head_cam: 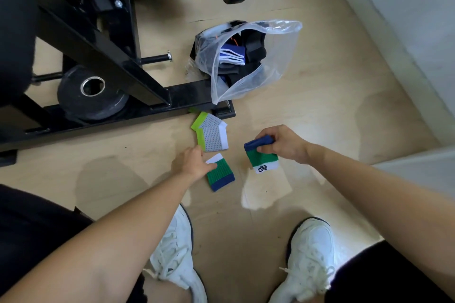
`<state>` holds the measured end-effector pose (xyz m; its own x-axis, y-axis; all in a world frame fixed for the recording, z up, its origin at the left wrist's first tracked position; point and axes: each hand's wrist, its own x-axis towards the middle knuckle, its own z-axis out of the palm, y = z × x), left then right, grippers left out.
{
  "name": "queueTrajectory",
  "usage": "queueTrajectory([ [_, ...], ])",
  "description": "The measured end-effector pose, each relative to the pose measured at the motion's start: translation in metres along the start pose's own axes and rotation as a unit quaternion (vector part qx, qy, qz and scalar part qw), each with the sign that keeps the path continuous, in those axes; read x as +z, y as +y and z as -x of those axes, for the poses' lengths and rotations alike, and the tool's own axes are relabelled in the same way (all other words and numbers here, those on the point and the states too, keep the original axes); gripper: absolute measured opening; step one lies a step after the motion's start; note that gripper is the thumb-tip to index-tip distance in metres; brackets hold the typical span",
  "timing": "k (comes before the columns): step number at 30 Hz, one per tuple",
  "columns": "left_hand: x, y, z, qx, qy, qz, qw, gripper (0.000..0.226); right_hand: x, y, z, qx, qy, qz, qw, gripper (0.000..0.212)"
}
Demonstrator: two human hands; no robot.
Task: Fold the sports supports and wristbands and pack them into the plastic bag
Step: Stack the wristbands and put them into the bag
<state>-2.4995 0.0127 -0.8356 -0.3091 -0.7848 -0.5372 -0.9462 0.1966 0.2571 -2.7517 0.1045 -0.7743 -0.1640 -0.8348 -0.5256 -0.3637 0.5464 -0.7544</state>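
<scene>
A clear plastic bag (275, 56) lies open on the wooden floor, with dark supports and blue-white wristbands inside. In front of it lie two lime, grey and white wristbands (212, 134), one overlapping the other. My right hand (283, 144) pinches the blue end of a blue, green and white wristband (262, 158) just above the floor. A matching wristband (221, 176) lies flat on the floor, and my left hand (194, 163) touches its white end with the thumb.
A black steel gym frame (98, 56) with a weight plate (92, 94) fills the left side; its base bar reaches the bag. A white wall (406, 32) runs along the right. My white trainers (177, 258) stand near the bottom edge.
</scene>
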Motion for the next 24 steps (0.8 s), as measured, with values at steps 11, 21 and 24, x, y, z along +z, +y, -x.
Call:
queueTrajectory([
  [11,0.011,0.001,-0.006,-0.004,-0.100,0.304,0.947,0.035,0.025,0.021,0.015,0.076,-0.040,-0.158,0.984,0.024],
  [21,-0.027,0.049,0.007,0.016,-0.183,0.554,0.812,0.018,0.022,-0.004,0.011,0.034,0.031,-0.290,0.956,0.020],
  [24,-0.030,0.058,0.010,0.024,-0.184,0.573,0.798,0.020,0.021,-0.001,0.009,0.023,0.063,-0.288,0.955,0.015],
])
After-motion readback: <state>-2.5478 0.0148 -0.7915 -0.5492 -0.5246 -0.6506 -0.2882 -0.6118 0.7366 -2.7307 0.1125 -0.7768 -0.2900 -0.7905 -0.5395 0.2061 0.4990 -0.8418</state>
